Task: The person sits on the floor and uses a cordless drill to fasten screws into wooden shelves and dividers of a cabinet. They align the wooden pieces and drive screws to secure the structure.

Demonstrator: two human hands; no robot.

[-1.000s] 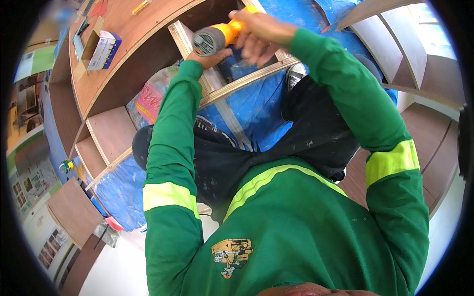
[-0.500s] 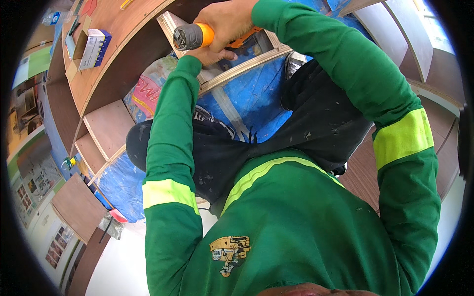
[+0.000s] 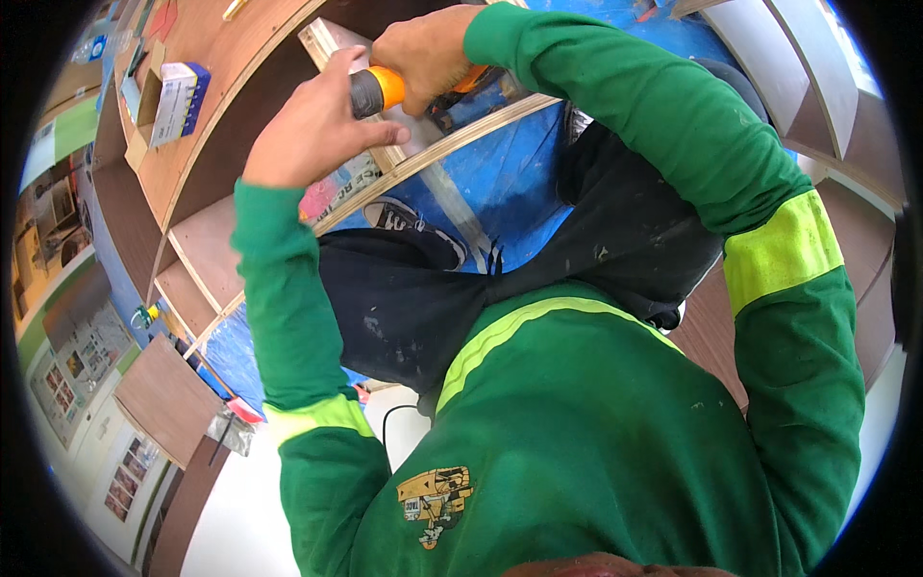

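My right hand [image 3: 428,53] is closed around an orange and dark-grey cordless drill [image 3: 388,87] at the top of the view. My left hand [image 3: 312,125] is beside the drill's dark round end, fingers spread and thumb stretched out. Whether it touches the drill, I cannot tell. Both hands are over a wooden frame [image 3: 452,140] with raw plywood edges, which lies across my bent legs. The drill's far end is hidden by my right hand and the frame.
A curved plywood counter [image 3: 216,72] rises at the upper left, with an opened carton [image 3: 180,104] on it. Blue sheeting [image 3: 510,183] lies under the frame, near my shoe [image 3: 409,223]. Pale curved panels [image 3: 817,67] stand at the upper right.
My left hand has come from under the drill to its left side and opened. The drill stays in my right hand. The frame now reaches farther to the lower left.
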